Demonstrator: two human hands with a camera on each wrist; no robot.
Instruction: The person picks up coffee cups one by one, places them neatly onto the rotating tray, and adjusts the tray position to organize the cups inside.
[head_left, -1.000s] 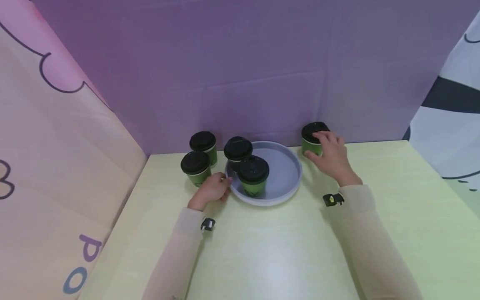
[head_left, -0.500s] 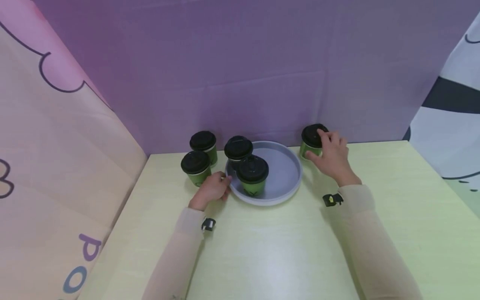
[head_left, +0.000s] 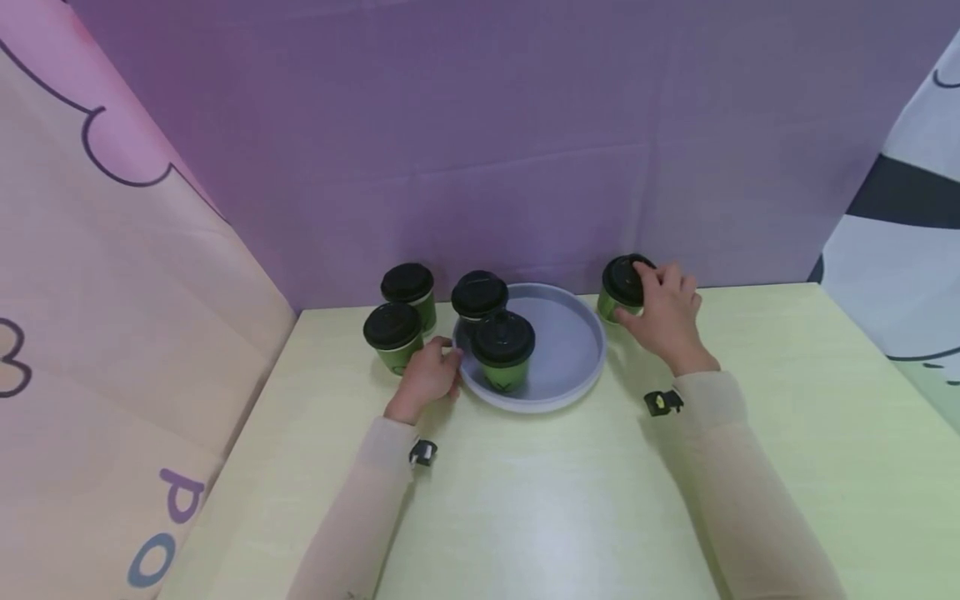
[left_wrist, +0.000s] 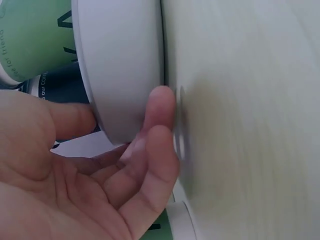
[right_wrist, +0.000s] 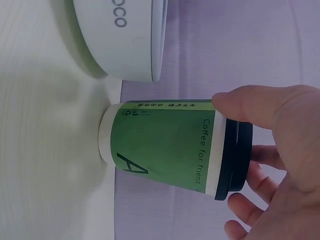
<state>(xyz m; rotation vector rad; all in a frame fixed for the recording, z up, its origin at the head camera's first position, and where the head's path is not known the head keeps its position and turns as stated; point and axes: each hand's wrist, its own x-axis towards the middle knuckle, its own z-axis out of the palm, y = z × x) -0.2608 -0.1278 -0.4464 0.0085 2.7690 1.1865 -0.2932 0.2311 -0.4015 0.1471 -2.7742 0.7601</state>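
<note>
A round pale grey tray (head_left: pixel 570 354) sits on the table, and my left hand (head_left: pixel 427 377) holds its left edge. In the left wrist view my thumb lies at the tray's rim (left_wrist: pixel 122 60), with fingers curled along the side and lower edge. To the right of the tray, my right hand (head_left: pixel 665 321) grips a green coffee cup (right_wrist: pixel 165 145) near its black lid. My thumb is on the near side and my fingers are behind the lid; the cup's base is at the tabletop. On the tray are two more lidded coffee cups, one in front (head_left: pixel 504 350) and one behind (head_left: pixel 480 296).
Two lidded green cups, a back cup (head_left: pixel 408 292) and a front cup (head_left: pixel 393 337), stand left of the tray, the front one close by my left hand. A purple cloth backdrop (head_left: pixel 480 150) rises directly behind the table (head_left: pixel 510 492). A printed sheet (head_left: pixel 112 317) borders the left side.
My right fingers have closed in on the right-hand cup, which has shifted slightly toward me and the tray. My left hand has stayed at the tray edge, almost unmoved.
</note>
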